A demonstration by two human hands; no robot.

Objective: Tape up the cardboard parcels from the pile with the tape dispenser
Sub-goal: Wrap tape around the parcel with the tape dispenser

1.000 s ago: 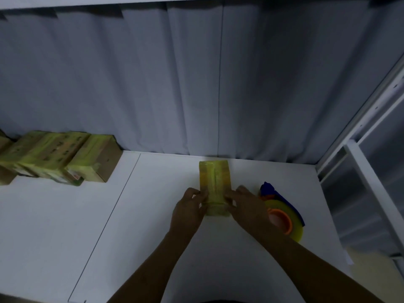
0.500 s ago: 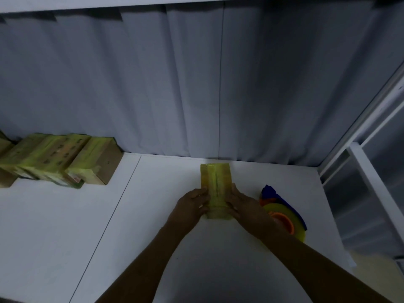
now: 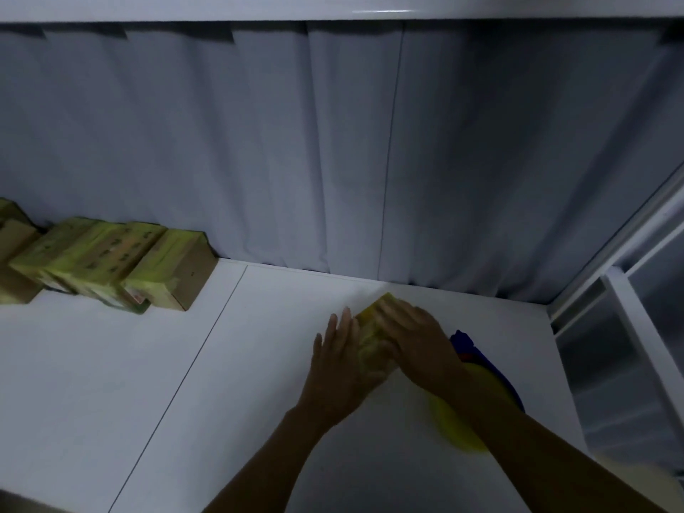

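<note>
Yellow-taped parcel sits between both hands: the left hand is flat, fingers straight against its left side, and the right hand is spread open over its top, though blurred. Rubbing firmly along seams and edges should bond the tape without wrinkles. The tape dispenser lies just right on the counter — the pile waits far left.
</note>
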